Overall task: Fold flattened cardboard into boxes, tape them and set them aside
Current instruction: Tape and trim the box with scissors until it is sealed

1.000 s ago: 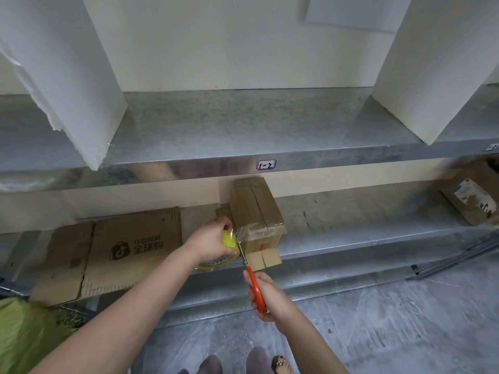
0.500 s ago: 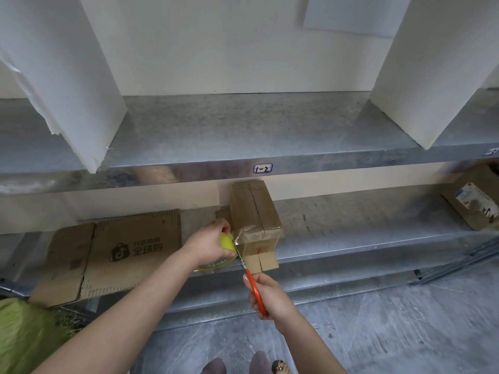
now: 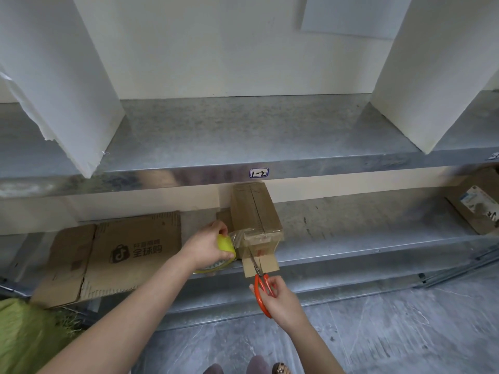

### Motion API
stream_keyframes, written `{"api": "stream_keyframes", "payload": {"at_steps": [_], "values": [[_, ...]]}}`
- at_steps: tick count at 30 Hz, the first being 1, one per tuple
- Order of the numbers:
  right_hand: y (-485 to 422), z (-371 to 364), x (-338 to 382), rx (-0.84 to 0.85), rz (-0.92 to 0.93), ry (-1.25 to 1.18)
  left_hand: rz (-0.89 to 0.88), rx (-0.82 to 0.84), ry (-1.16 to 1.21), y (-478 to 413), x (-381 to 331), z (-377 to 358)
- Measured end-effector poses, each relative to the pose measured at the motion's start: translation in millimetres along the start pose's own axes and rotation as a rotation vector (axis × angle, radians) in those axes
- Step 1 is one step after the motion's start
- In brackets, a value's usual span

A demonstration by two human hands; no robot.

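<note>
On the lower metal shelf (image 3: 351, 238) the box (image 3: 253, 211) stands folded, top seam taped. The left hand (image 3: 205, 248) grips the tape roll (image 3: 226, 244) beside it; the right hand (image 3: 280, 298) clasps scissors (image 3: 258, 286), blades at the strip. Cutting and setting aside look left to do; flat cardboard (image 3: 121, 252) lies nearby.

We look down on a small brown cardboard box (image 3: 256, 211) standing at the front edge of the lower grey metal shelf (image 3: 351, 238). Our left hand (image 3: 205, 248) grips a yellow-green roll of clear tape (image 3: 226, 243) just left of the box, and a strip of tape stretches from the roll to the box. Our right hand (image 3: 282, 299) holds orange-handled scissors (image 3: 258, 288), blades pointing up across the box's near face. A flattened brown cardboard sheet with a printed logo (image 3: 121, 252) lies on the shelf to the left.
</note>
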State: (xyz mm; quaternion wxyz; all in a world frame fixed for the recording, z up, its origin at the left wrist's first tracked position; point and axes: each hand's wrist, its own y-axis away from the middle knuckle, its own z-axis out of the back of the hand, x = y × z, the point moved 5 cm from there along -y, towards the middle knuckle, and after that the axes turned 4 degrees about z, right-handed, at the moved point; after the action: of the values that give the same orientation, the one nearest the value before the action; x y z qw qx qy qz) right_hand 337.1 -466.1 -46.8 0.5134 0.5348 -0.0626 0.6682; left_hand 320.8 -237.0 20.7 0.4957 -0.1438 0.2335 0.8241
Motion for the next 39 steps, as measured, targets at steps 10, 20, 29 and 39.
{"api": "stream_keyframes", "payload": {"at_steps": [10, 20, 29, 39], "values": [[-33, 122, -28, -0.405, 0.247, 0.689, 0.041, 0.004, -0.002, -4, -8, -7], [-128, 162, -43, -0.309, 0.190, 0.650, 0.154, -0.040, 0.074, -1, -4, -17], [-140, 139, -46, -0.282, 0.386, 0.823, 0.226, -0.067, 0.095, 7, 7, -23], [-56, 80, 30, -0.292, 0.853, 0.665, 0.170, -0.047, 0.110, 5, 1, -26]]}}
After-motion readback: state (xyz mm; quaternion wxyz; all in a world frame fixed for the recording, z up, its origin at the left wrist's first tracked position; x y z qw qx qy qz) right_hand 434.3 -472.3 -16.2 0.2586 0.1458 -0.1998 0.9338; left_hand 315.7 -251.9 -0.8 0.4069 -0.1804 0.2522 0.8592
